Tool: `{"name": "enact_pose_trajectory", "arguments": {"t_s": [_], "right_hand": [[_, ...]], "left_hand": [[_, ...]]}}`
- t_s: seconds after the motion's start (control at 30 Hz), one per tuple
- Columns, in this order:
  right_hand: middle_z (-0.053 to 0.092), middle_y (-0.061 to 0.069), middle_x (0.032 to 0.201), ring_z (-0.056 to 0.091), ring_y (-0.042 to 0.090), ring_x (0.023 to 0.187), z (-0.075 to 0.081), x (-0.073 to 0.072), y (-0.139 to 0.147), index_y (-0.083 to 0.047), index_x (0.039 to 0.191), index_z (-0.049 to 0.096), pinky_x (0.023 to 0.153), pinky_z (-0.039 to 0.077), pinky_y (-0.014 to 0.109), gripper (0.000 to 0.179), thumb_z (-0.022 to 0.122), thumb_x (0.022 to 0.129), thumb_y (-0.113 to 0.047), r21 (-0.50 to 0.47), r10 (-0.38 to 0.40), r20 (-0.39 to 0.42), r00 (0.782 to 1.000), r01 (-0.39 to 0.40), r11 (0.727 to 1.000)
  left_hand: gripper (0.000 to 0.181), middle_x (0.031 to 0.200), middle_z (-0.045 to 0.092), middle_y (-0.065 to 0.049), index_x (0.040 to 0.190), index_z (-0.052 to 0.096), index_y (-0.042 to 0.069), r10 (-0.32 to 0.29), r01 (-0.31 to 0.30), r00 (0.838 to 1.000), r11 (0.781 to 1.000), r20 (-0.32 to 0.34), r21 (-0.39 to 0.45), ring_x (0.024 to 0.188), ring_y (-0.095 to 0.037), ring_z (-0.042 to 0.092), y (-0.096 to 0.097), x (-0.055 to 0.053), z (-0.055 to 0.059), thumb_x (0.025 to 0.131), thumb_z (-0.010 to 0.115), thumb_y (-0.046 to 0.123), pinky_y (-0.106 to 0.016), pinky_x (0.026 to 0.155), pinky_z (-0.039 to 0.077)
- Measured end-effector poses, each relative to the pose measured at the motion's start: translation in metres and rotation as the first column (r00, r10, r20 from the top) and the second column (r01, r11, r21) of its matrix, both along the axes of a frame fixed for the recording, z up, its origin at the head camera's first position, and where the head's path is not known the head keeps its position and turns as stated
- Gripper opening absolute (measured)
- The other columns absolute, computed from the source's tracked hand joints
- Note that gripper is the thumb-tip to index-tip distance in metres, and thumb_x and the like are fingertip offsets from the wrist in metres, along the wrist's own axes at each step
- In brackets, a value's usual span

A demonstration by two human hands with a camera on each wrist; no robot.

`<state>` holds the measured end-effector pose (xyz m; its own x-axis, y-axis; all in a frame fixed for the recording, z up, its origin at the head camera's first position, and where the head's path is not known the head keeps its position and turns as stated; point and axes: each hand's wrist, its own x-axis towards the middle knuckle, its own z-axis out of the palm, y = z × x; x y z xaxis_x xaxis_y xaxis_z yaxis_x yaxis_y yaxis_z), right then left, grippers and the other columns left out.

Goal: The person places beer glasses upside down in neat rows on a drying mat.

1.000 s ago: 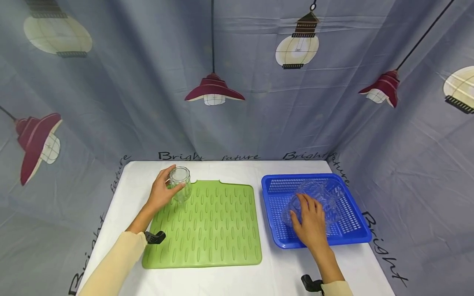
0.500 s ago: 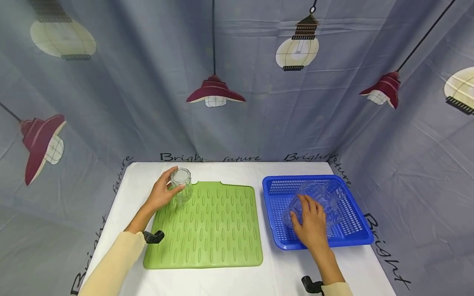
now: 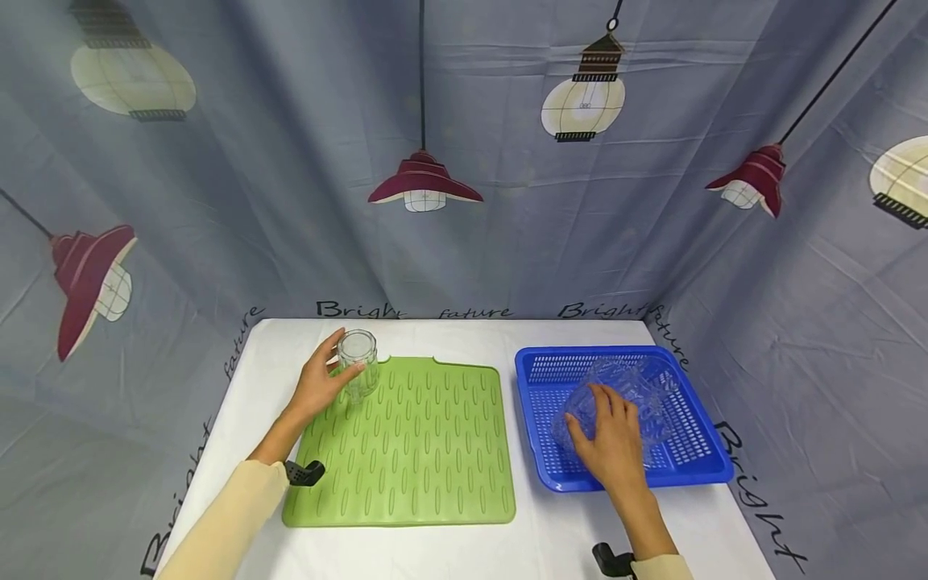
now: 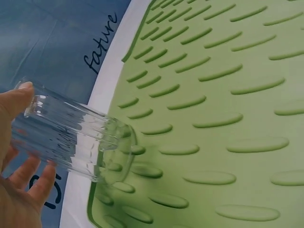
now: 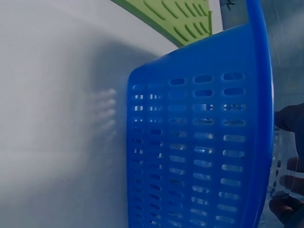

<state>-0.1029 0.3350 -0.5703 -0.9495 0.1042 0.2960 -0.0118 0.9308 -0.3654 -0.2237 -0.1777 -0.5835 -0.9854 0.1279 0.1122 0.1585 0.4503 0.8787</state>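
Observation:
My left hand [image 3: 319, 383] holds a clear drinking glass [image 3: 358, 354] at the far left corner of a green ridged mat [image 3: 406, 451]. In the left wrist view the glass [image 4: 71, 133] stands with its wide rim down against the mat, its thick base between thumb and fingers. Over on the right, my right hand [image 3: 616, 443] reaches into a blue slatted basket [image 3: 529, 403]. Its fingers curl at a clear glass [image 3: 574, 409] lying among other clear glassware. The right wrist view mostly shows the basket's side [image 5: 190, 142], with dark fingertips [image 5: 287, 204] on glass at the right edge.
A white-covered table [image 3: 435, 556] carries the mat on the left and the basket on the right. A grey-blue curtain [image 3: 478, 258] printed with lamps closes off the back and sides. The basket's raised rim [image 3: 587, 350] surrounds the glassware.
The head view has shifted slightly, moving the whole scene a little right and down. Both hands stay at the same glasses.

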Motion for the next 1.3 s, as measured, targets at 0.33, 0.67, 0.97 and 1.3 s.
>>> {"name": "enact_pose_trajectory", "arguments": {"t_s": [0.33, 0.67, 0.97, 1.3], "right_hand": [[0.046, 0.035, 0.153, 0.041, 0.052, 0.139, -0.001, 0.004, 0.000, 0.001, 0.158, 0.044, 0.105, 0.050, 0.074, 0.078, 0.079, 0.096, -0.031, -0.059, -0.026, 0.011, 1.000, 0.026, 0.998], [0.049, 0.035, 0.150, 0.044, 0.051, 0.139, 0.000, 0.006, -0.001, 0.001, 0.155, 0.048, 0.109, 0.048, 0.073, 0.081, 0.084, 0.091, -0.033, -0.129, -0.091, 0.023, 0.996, 0.094, 0.987], [0.052, 0.034, 0.146, 0.048, 0.050, 0.134, 0.000, 0.006, -0.003, 0.000, 0.154, 0.049, 0.103, 0.051, 0.070, 0.082, 0.086, 0.089, -0.033, -0.142, -0.090, -0.008, 0.996, 0.088, 0.986], [0.056, 0.035, 0.139, 0.051, 0.051, 0.127, 0.006, 0.005, -0.004, 0.002, 0.149, 0.054, 0.098, 0.052, 0.069, 0.080, 0.090, 0.083, -0.027, -0.134, -0.066, -0.092, 0.994, 0.054, 0.990]], "left_hand": [[0.087, 0.175, 0.030, -0.026, 0.172, 0.018, 0.008, 0.048, -0.048, 0.999, 0.998, -0.016, 0.031, 0.158, -0.050, 0.038, -0.002, 0.016, -0.006, 0.106, 0.070, 0.031, -0.064, 0.127, 0.042], [0.085, 0.169, 0.040, -0.025, 0.170, 0.024, 0.004, 0.092, -0.091, 0.996, 0.995, -0.023, 0.044, 0.155, -0.047, 0.042, 0.004, 0.045, -0.014, 0.105, 0.072, 0.029, -0.062, 0.128, 0.040], [0.083, 0.169, 0.040, -0.026, 0.169, 0.027, 0.003, 0.118, -0.118, 0.993, 0.990, 0.002, 0.082, 0.156, -0.047, 0.042, 0.009, 0.062, -0.022, 0.105, 0.073, 0.028, -0.061, 0.129, 0.039], [0.074, 0.166, 0.045, -0.023, 0.163, 0.037, 0.002, 0.129, -0.126, 0.991, 0.987, -0.028, 0.105, 0.154, -0.044, 0.045, 0.017, 0.078, -0.030, 0.104, 0.074, 0.024, -0.062, 0.126, 0.043]]}}
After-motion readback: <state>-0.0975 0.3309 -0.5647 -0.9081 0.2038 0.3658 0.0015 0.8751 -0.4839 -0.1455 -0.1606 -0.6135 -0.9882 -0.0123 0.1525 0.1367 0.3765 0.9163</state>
